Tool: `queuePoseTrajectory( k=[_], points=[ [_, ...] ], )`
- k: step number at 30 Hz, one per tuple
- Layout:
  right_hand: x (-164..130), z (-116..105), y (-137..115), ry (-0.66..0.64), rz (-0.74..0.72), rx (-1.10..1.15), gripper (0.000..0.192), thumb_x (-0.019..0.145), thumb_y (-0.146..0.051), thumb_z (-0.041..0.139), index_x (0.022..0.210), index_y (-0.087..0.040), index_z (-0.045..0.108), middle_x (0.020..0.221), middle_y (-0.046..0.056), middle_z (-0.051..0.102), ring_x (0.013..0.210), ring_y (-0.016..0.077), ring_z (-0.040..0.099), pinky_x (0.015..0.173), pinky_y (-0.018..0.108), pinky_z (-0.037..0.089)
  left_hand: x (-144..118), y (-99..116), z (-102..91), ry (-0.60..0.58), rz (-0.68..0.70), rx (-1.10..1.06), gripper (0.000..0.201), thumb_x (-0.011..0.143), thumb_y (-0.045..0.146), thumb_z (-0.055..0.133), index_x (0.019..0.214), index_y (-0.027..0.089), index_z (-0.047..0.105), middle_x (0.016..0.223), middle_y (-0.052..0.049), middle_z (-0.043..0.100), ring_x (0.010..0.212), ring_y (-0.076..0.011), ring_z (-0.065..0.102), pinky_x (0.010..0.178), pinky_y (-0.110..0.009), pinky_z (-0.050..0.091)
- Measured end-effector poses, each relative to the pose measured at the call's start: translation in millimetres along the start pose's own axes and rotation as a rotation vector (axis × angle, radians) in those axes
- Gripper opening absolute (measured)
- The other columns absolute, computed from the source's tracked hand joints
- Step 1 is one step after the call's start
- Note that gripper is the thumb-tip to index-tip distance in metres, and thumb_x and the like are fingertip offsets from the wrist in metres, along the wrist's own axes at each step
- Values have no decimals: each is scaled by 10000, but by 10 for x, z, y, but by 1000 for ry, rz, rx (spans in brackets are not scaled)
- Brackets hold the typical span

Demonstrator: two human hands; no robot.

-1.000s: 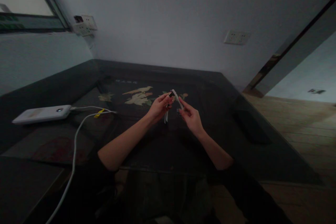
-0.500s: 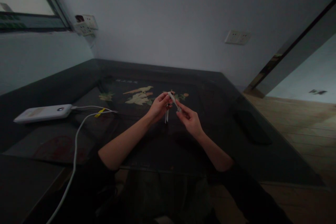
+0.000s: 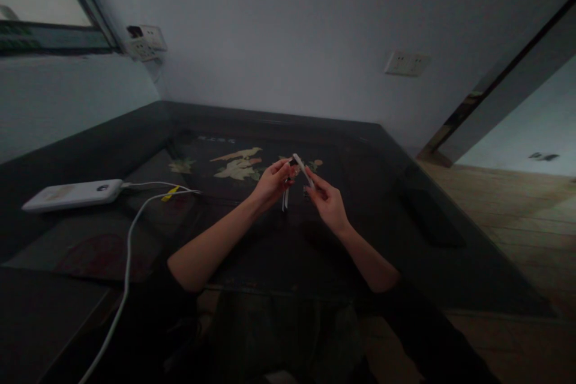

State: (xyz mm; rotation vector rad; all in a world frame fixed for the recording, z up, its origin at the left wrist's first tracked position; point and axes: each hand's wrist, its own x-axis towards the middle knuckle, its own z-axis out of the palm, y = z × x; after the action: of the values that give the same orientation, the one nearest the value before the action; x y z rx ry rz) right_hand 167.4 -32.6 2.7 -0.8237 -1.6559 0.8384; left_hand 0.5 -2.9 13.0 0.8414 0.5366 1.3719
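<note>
Two bare hands meet near the centre of the frame, over a dark, glossy worktop (image 3: pixel 360 240). The left hand (image 3: pixel 272 186) is closed in a fingertip pinch at the upper end of a narrow, flat, pale strip (image 3: pixel 303 170), beside a small dark piece (image 3: pixel 293 161); the right hand (image 3: pixel 328 199) pinches the lower end, its grip narrowed to the strip's thickness. Whether the thin pale tails (image 3: pixel 285 199) hanging below the left hand belong to it, I cannot tell.

The strip looks slim and bendable, so a slack pinch could let it slip or twist, and uneven pulling could crease it. Dim light and covering fingers could hide a crooked end; the dark piece, if dropped, would be hard to spot against the dark surface.

At the left of the frame lies a smooth white slab with rounded corners (image 3: pixel 72 195); a round white cable (image 3: pixel 129 252) with a yellow tag (image 3: pixel 170 194) curves to the lower left.
</note>
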Motion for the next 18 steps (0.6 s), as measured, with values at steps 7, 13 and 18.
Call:
queuePoseTrajectory(
  k=[7, 13, 18],
  points=[
    [0, -21, -10, 16, -3, -19, 467, 881, -246, 584, 1348, -228, 584, 1400, 79, 576, 1170, 236, 626, 950, 386, 533, -15, 16, 9, -23, 3, -5, 475, 556, 396, 900, 919, 159, 706, 778, 8, 660, 679, -81, 605, 606, -182, 463],
    [-21, -3, -54, -41, -19, 5, 438, 873, -254, 596, 1310, -248, 621, 1332, 51, 636, 1170, 238, 626, 980, 399, 517, 5, 27, 9, -15, 19, 18, 419, 615, 369, 872, 953, 168, 728, 744, 12, 645, 642, -68, 578, 617, -180, 460],
    [-51, 20, -100, -73, 6, 13, 433, 867, -251, 604, 1299, -247, 632, 1280, 58, 670, 1037, 233, 674, 886, 391, 562, -3, 50, 36, -27, 43, 24, 410, 619, 367, 872, 951, 168, 738, 769, 5, 635, 643, -66, 549, 593, -181, 444]
  ],
)
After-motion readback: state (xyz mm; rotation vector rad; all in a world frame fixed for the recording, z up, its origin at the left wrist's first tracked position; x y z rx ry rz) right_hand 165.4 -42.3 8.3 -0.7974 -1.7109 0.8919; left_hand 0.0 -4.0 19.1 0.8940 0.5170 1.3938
